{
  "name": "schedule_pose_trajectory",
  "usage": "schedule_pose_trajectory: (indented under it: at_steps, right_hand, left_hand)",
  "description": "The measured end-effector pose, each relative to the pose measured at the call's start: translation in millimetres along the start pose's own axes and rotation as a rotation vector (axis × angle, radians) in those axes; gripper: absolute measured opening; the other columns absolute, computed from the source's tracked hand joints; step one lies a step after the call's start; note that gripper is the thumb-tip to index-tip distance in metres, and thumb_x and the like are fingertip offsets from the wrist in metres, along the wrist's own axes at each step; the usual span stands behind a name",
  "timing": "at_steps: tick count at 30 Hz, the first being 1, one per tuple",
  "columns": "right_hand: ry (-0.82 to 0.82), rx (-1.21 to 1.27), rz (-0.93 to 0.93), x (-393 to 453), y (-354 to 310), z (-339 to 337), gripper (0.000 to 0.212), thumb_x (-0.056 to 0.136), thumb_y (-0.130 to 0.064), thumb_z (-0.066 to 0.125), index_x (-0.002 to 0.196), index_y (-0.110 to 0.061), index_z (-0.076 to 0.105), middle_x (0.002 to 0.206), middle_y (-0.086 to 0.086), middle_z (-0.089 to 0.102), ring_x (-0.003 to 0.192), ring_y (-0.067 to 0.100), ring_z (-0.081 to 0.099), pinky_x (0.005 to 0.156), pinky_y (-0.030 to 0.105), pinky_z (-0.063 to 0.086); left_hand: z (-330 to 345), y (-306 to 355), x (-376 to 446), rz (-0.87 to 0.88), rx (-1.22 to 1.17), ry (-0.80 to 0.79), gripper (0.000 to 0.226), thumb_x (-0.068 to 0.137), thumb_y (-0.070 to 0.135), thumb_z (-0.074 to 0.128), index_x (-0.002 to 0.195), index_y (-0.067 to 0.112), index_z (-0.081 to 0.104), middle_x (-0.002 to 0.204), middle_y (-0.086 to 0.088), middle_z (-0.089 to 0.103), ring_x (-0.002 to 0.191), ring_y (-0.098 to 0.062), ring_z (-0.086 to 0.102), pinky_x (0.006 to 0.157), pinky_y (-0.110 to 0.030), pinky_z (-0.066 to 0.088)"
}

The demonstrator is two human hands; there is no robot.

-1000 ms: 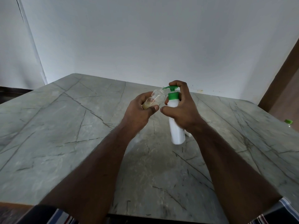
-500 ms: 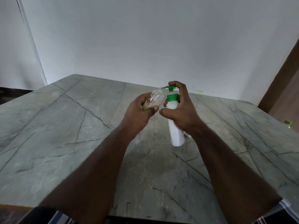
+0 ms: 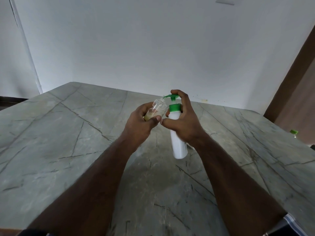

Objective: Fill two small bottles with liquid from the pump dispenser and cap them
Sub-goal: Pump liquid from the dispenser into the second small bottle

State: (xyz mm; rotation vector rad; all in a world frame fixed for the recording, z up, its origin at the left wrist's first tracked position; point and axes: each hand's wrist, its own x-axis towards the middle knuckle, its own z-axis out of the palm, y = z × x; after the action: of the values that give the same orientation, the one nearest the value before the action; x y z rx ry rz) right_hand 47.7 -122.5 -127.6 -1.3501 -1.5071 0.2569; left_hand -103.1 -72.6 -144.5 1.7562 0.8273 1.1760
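My left hand [image 3: 141, 123] grips a small clear bottle [image 3: 157, 108], tilted so that its open mouth meets the green spout. Pale yellowish liquid sits in the bottle's lower part. My right hand [image 3: 183, 121] is wrapped round a white pump dispenser [image 3: 178, 143] with a green collar, held lifted above the table. The forefinger of that hand rests on the green pump head [image 3: 172, 96], which stands raised above the collar. I see no cap in either hand.
Below my arms spreads a grey marble table [image 3: 68, 142] with dark veins, its far edge against a white wall. A green-capped bottle top [image 3: 294, 132] peeks in beyond the table's right edge, beside a brown wooden door frame [image 3: 293, 79].
The pump head has risen, leaving a taller gap above the collar. Both hands keep their grips and have hardly shifted; the camera has tilted up a little.
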Motion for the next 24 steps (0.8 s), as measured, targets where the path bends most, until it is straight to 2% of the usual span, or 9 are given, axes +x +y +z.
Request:
schedule_pose_trajectory:
  at_steps: [3, 7, 11, 15, 20, 24]
  right_hand:
    - [0.002, 0.010, 0.006, -1.2, -0.8, -2.1, 0.089, 0.071, -0.007, 0.083, 0.140, -0.030, 0.033, 0.127, 0.000, 0.053, 0.095, 0.016, 0.062, 0.076, 0.024, 0.054]
    - [0.022, 0.013, 0.011, -1.7, -0.6, -4.7, 0.077, 0.071, -0.010, 0.083, 0.131, -0.030, 0.038, 0.110, -0.009, 0.058, 0.086, 0.012, 0.063, 0.073, 0.025, 0.055]
    - [0.006, 0.041, 0.022, -1.6, -0.4, -2.8, 0.083, 0.070, -0.014, 0.083, 0.135, -0.031, 0.036, 0.122, -0.003, 0.056, 0.095, 0.017, 0.063, 0.081, 0.033, 0.058]
    - [-0.019, 0.038, 0.012, -1.6, -1.3, -0.4, 0.091, 0.072, -0.008, 0.083, 0.142, -0.032, 0.030, 0.130, -0.003, 0.051, 0.102, 0.015, 0.061, 0.082, 0.024, 0.056]
    - [-0.018, 0.039, 0.022, -2.7, -1.9, -2.2, 0.087, 0.071, -0.006, 0.082, 0.139, -0.031, 0.033, 0.124, -0.003, 0.054, 0.095, 0.014, 0.062, 0.077, 0.025, 0.056]
    - [0.008, 0.023, 0.024, -2.2, -0.4, -4.3, 0.078, 0.071, -0.007, 0.082, 0.131, -0.029, 0.038, 0.114, -0.008, 0.057, 0.090, 0.014, 0.063, 0.076, 0.028, 0.056]
  left_hand:
    - [0.0, 0.2, -0.1, 0.002, 0.011, -0.001, 0.051, 0.095, 0.020, 0.068, 0.143, 0.019, 0.052, 0.134, 0.002, 0.062, 0.115, -0.015, 0.061, 0.096, -0.033, 0.055]
    - [0.0, 0.9, -1.2, 0.003, 0.014, -0.015, 0.050, 0.095, 0.017, 0.068, 0.143, 0.019, 0.052, 0.134, 0.002, 0.062, 0.116, -0.016, 0.060, 0.095, -0.031, 0.055]
    - [0.3, 0.8, -0.8, -0.013, -0.001, -0.015, 0.051, 0.095, 0.018, 0.067, 0.144, 0.020, 0.051, 0.135, 0.002, 0.062, 0.116, -0.016, 0.061, 0.096, -0.034, 0.056]
    - [-0.1, 0.1, -1.1, -0.019, -0.008, -0.005, 0.050, 0.096, 0.019, 0.067, 0.143, 0.020, 0.052, 0.133, 0.003, 0.063, 0.113, -0.015, 0.062, 0.096, -0.036, 0.056]
    - [0.3, 1.2, -1.4, -0.029, -0.016, -0.003, 0.050, 0.095, 0.017, 0.067, 0.143, 0.019, 0.053, 0.132, 0.000, 0.064, 0.112, -0.017, 0.063, 0.094, -0.036, 0.057]
    - [0.7, 0.9, -1.7, -0.034, -0.006, -0.017, 0.051, 0.094, 0.015, 0.068, 0.143, 0.018, 0.053, 0.134, -0.001, 0.064, 0.116, -0.020, 0.063, 0.100, -0.044, 0.055]
